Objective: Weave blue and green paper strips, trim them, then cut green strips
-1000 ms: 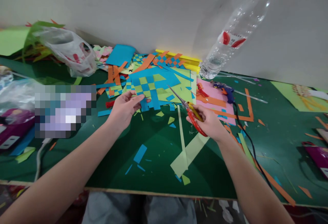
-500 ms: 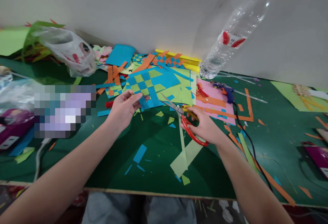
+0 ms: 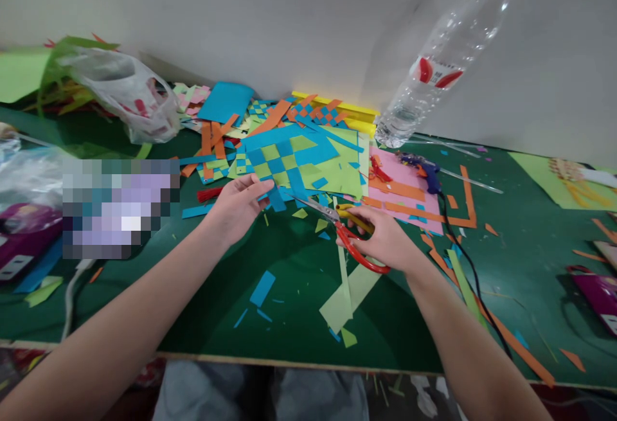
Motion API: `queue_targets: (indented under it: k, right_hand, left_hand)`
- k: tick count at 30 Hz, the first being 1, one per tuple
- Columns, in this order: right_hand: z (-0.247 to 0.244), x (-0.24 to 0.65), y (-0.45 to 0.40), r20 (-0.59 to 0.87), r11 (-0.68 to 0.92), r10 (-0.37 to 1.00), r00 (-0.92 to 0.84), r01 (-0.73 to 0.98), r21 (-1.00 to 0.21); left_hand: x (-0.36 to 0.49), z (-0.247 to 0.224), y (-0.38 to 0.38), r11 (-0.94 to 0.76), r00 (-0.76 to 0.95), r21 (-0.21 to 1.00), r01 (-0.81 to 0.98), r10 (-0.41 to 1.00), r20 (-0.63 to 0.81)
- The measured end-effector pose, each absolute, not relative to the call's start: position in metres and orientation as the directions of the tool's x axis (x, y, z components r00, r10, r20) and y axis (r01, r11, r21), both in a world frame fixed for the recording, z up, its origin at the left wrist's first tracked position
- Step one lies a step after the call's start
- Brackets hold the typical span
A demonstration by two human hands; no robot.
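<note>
My left hand [image 3: 244,206] pinches the lower left edge of a woven paper piece [image 3: 276,165] made of blue and light green strips. Red-handled scissors [image 3: 362,258] are in my right hand [image 3: 385,234], together with a yellow stick-like object [image 3: 354,215] whose kind I cannot make out. The scissor blades point left, with their tips close to the blue strip ends of the woven piece. Whether they touch the paper is unclear. Beneath the woven piece lie light green sheets [image 3: 349,173], and small paper scraps [image 3: 299,213] are scattered on the green table [image 3: 212,324].
A tall clear bottle [image 3: 438,67] stands at the back right, near a blue glue gun [image 3: 430,179] with a black cord. Pink paper [image 3: 405,165] lies beside it. At the left are a white plastic bag [image 3: 130,96] and a blurred-out device [image 3: 125,215] with a cable.
My left hand has moved slightly right with the woven paper. The scissors have shifted a little left and down, and their blades look closer together.
</note>
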State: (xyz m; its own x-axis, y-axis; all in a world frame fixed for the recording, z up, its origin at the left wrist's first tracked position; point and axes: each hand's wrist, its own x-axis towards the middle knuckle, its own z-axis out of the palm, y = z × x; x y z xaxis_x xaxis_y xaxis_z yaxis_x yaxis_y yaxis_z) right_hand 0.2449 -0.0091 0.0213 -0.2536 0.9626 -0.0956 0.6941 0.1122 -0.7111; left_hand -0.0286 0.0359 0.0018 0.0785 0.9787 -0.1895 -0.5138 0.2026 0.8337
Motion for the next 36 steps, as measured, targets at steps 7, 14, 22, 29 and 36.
queue_targets:
  k: [7,14,22,29,36]
  right_hand:
    - [0.024,0.247,-0.009,-0.154,0.061,0.96,-0.233,0.713,-0.699]
    - [0.018,0.249,-0.008,-0.039,0.148,0.969,-0.246,0.694,-0.704]
    - [0.016,0.247,-0.013,-0.061,0.224,0.949,-0.31,0.798,-0.559]
    - [0.014,0.241,-0.014,-0.04,0.223,0.956,-0.291,0.808,-0.545]
    - [0.013,0.241,-0.014,-0.02,0.194,0.966,-0.257,0.778,-0.597]
  left_hand:
    - [-0.029,0.003,0.036,0.215,0.082,0.825,-0.523,0.976,-0.202]
    - [-0.032,-0.004,0.038,0.22,0.083,0.837,-0.501,0.975,-0.206]
    - [-0.029,-0.003,0.035,0.186,0.058,0.821,-0.539,0.981,-0.184]
    - [-0.019,0.001,0.027,0.21,0.111,0.842,-0.498,0.978,-0.178]
    - [-0.016,-0.001,0.023,0.25,0.187,0.856,-0.452,0.965,-0.184]
